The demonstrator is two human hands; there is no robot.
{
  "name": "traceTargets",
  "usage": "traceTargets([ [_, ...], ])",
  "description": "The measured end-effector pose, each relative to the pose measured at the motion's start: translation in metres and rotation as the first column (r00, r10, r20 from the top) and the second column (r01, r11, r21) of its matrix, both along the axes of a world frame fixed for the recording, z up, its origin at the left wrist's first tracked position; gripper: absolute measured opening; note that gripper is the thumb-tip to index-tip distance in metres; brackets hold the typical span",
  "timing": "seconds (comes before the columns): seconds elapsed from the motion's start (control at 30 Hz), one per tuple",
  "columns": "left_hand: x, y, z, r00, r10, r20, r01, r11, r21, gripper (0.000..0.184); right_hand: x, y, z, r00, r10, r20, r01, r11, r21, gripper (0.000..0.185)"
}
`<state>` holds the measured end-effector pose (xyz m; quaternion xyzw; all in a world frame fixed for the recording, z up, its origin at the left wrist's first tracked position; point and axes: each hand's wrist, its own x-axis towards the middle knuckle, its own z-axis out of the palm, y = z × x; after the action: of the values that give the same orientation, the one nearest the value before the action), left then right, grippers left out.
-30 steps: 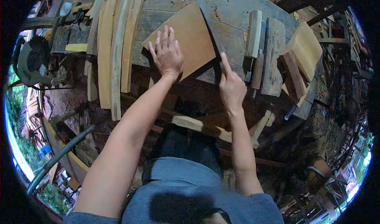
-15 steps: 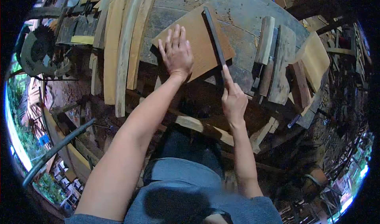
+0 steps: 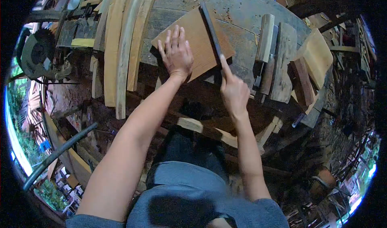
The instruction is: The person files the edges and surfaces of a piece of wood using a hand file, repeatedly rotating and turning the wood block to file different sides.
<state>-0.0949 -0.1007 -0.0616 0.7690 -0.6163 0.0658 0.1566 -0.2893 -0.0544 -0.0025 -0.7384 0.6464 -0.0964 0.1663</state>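
Observation:
A flat brown wooden board point(image 3: 201, 46) lies at an angle on the grey workbench point(image 3: 242, 10), near its front edge. Spread flat on the board's left part is my left hand point(image 3: 176, 56), its fingers apart. My right hand point(image 3: 234, 91) is closed round the near end of a long, dark, narrow tool that looks like a file point(image 3: 210, 28), with the index finger stretched along it. The file lies across the board's right part, its far end near the board's top corner. Its handle is hidden in my fist.
Long wooden strips point(image 3: 127, 42) lie left of the board. To the right are wood blocks point(image 3: 284, 62), a tool with a wooden handle point(image 3: 268, 75) and a curved pale wood piece point(image 3: 316, 58). A round toothed blade point(image 3: 38, 54) stands at far left.
The file has gone from the board's right edge onto its face, and now sits slightly farther forward than half a second ago. My left hand stays on the board. The view has shifted slightly.

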Motion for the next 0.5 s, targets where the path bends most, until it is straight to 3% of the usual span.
traceTargets([
  [0.07,0.001,-0.001,0.0,1.0,0.005,0.013,-0.005,1.0,0.001,0.049,0.012,-0.032,0.002,0.999,-0.023,-0.029,0.024,0.999,0.045,0.057],
  [0.2,-0.001,-0.003,0.0,1.0,0.004,-0.016,-0.004,1.0,-0.007,0.049,0.014,-0.025,-0.003,0.997,-0.079,0.027,0.081,0.993,-0.09,0.058],
  [0.33,0.003,-0.001,-0.003,0.999,0.019,-0.029,-0.02,1.0,-0.008,0.048,0.005,0.025,0.005,0.999,-0.021,0.028,0.018,0.995,0.102,0.065],
  [0.5,0.001,-0.002,-0.001,1.0,0.005,-0.021,-0.006,1.0,-0.026,0.048,0.017,-0.031,-0.006,0.999,-0.049,0.007,0.049,0.999,-0.003,0.065],
])
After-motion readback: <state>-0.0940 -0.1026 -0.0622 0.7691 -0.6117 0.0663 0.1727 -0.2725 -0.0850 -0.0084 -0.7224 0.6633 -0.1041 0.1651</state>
